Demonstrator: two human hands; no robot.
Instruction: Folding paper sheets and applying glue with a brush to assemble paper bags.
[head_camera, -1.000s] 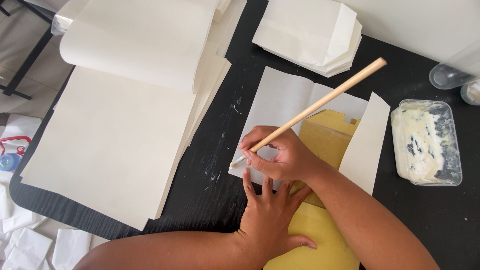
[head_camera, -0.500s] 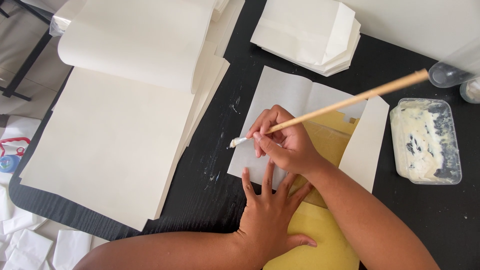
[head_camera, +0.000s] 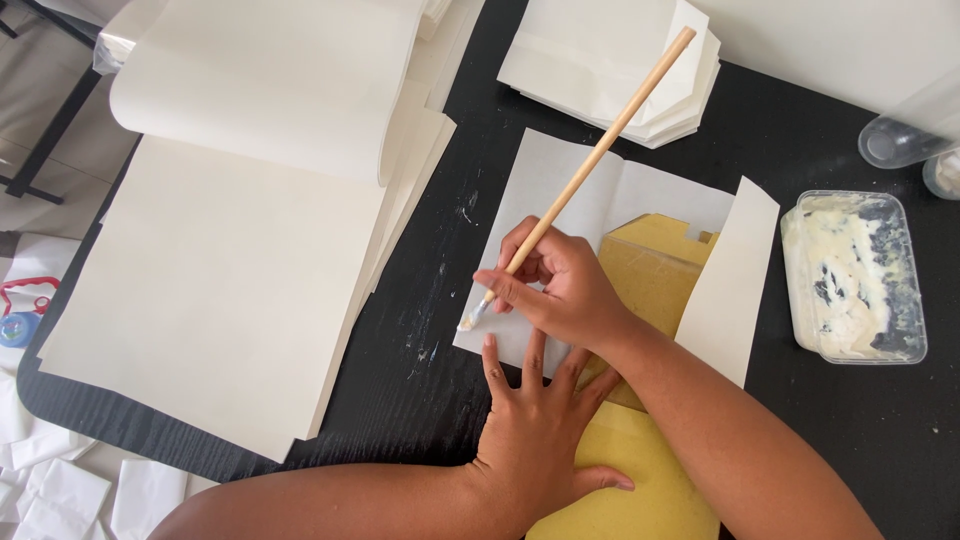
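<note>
**A:** What is the right hand (head_camera: 570, 290) doing?

**B:** Its grip is clamped on a long wooden brush (head_camera: 590, 165), with thumb and fingers pinched round the handle low down, near the bristle end. The handle slants up and away to the right, over the stack of folded white sheets (head_camera: 610, 65) at the far edge of the desk (head_camera: 830, 440). The pale bristle tip touches the lower left corner of the white paper sheet (head_camera: 560, 190).

**A:** And the left hand (head_camera: 540, 440)?

**B:** Flat and spread, fingers apart, gripping nothing. The palm lies on the yellow card (head_camera: 650, 270), and the fingertips reach onto the near edge of the white sheet just below the right hand.

**A:** Where does the sheet lie?

**B:** On the black desk, in the middle. The yellow card lies on top of it, and a white flap (head_camera: 735, 275) stands folded up along the card's right side.

**A:** What else is about?

**B:** A clear plastic tub of whitish paste (head_camera: 855, 275) sits to the right, apart from the flap. Beyond it, at the right edge, there are clear round containers (head_camera: 900, 140), only partly in view. On the left lies a large pile of cream sheets (head_camera: 210, 290), the top ones curled back. White smears (head_camera: 440, 320) mark the desk between that pile and the sheet. Scraps of white paper (head_camera: 60, 490) lie on the floor at lower left.
</note>
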